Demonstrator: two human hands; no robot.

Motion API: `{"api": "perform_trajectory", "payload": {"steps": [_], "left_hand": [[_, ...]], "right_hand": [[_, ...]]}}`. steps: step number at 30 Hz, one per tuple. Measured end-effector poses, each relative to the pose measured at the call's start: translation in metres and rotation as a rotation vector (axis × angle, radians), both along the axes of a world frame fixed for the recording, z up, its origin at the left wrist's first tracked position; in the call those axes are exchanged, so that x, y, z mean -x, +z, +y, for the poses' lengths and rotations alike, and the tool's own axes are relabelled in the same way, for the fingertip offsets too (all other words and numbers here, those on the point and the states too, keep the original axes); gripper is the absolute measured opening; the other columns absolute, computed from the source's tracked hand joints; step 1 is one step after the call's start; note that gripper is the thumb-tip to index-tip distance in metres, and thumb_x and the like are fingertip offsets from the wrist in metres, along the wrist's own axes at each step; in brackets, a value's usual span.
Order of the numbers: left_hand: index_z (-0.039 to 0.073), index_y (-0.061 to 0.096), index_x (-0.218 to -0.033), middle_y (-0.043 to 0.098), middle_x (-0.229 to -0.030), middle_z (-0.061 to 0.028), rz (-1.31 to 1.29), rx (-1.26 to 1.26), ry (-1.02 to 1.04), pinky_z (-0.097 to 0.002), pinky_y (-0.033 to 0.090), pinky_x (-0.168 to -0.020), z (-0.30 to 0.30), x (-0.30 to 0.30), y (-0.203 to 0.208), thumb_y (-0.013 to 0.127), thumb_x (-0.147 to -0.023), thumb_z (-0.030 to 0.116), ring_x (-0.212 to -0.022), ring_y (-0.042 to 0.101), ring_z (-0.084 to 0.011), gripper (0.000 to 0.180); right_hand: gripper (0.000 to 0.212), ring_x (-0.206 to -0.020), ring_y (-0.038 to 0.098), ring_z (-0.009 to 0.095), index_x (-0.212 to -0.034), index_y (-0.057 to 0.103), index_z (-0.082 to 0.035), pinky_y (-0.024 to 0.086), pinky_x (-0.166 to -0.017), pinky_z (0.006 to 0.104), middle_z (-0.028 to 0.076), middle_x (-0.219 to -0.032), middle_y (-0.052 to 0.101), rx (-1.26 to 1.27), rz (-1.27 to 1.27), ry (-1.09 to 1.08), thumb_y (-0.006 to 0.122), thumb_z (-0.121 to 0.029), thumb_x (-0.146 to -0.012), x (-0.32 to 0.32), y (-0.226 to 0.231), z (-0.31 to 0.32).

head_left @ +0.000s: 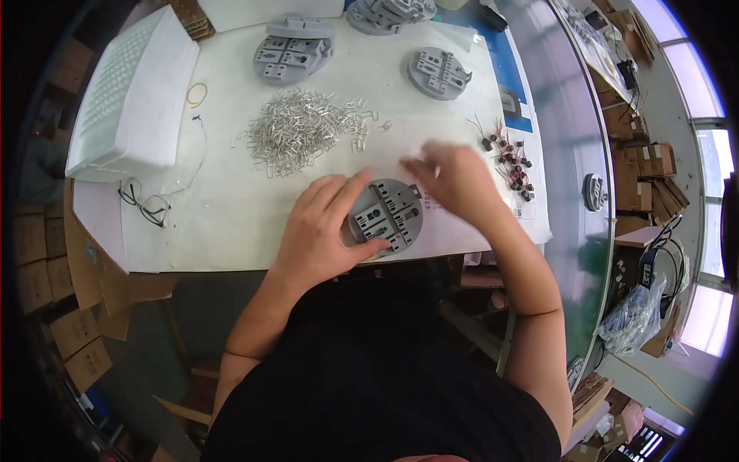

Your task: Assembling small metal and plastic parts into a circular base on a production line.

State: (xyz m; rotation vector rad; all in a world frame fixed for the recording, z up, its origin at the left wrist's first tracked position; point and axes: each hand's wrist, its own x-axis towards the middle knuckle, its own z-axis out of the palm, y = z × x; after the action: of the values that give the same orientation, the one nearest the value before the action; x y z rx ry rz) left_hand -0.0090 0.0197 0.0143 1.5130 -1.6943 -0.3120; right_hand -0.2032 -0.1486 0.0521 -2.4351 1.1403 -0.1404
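My left hand (319,227) grips a round grey plastic base (402,199) by its left side, with the thumb on its near edge and the fingers along the far left rim. The base lies on the table near its front edge, and its top has raised slotted blocks. Just beyond its right side, my right hand (459,181) hovers, its fingers curled and smeared by motion. Whether it holds anything cannot be made out. Farther off is a pile of small bent silvery metal pins (296,131). To the right lie several small dark components with thin reddish wires (512,163).
More grey bases stand at the back: a stack (292,58), another stack (385,15) and a single one (437,73). At left are a white foam block (127,108), eyeglasses (146,204) and a rubber band (197,95). Another grey base (594,192) lies on the greenish surface to the right.
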Motion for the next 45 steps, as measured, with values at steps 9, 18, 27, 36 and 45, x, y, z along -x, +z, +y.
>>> {"api": "perform_trajectory", "payload": {"steps": [9,18,27,36,45], "left_hand": [[0.009,0.061,-0.151,0.068,-0.130,-0.0157,0.207,-0.144,-0.043,-0.0411,0.056,-0.101,0.002,-0.007,0.005,0.094,-0.072,0.009,-0.118,0.066,-0.0325,0.086],[0.009,0.060,-0.149,0.069,-0.128,-0.0132,0.399,-0.275,-0.142,-0.0407,0.059,-0.091,-0.001,-0.015,0.004,0.087,-0.082,0.005,-0.111,0.068,-0.0324,0.072],[0.008,0.066,-0.144,0.070,-0.135,-0.0137,0.296,-0.134,-0.090,-0.0392,0.059,-0.099,0.000,-0.006,-0.008,0.089,-0.079,0.003,-0.118,0.071,-0.0302,0.069],[0.008,0.064,-0.144,0.070,-0.131,-0.0134,0.322,-0.114,-0.088,-0.0422,0.060,-0.094,-0.002,-0.004,-0.010,0.088,-0.081,0.007,-0.114,0.068,-0.0331,0.067],[0.007,0.064,-0.145,0.070,-0.133,-0.0129,0.311,-0.119,-0.086,-0.0371,0.062,-0.082,-0.002,-0.004,-0.010,0.089,-0.081,0.004,-0.107,0.072,-0.0279,0.069]], "right_hand": [[0.021,-0.093,0.071,0.034,-0.106,0.076,-0.005,0.056,-0.081,0.0425,0.015,-0.102,0.073,0.022,-0.076,0.291,0.077,-0.021,-0.093,-0.040,-0.020,-0.073],[0.019,-0.072,0.062,0.015,-0.105,0.072,0.000,0.051,-0.068,0.0317,0.007,-0.096,0.076,-0.160,-0.423,-0.111,0.072,-0.019,-0.101,-0.018,-0.028,-0.058],[0.023,-0.071,0.062,0.023,-0.107,0.072,0.004,0.054,-0.069,0.0368,0.012,-0.095,0.075,-0.402,-0.373,-0.317,0.074,-0.017,-0.097,-0.017,-0.008,-0.052],[0.018,-0.069,0.058,0.006,-0.096,0.072,0.003,0.048,-0.063,0.0252,0.004,-0.086,0.073,-0.172,-0.217,-0.139,0.076,-0.014,-0.099,-0.015,0.009,-0.010],[0.022,-0.073,0.066,0.017,-0.091,0.073,0.004,0.054,-0.069,0.0328,0.011,-0.092,0.074,-0.378,-0.275,-0.233,0.078,-0.018,-0.094,-0.019,-0.005,0.017]]}}
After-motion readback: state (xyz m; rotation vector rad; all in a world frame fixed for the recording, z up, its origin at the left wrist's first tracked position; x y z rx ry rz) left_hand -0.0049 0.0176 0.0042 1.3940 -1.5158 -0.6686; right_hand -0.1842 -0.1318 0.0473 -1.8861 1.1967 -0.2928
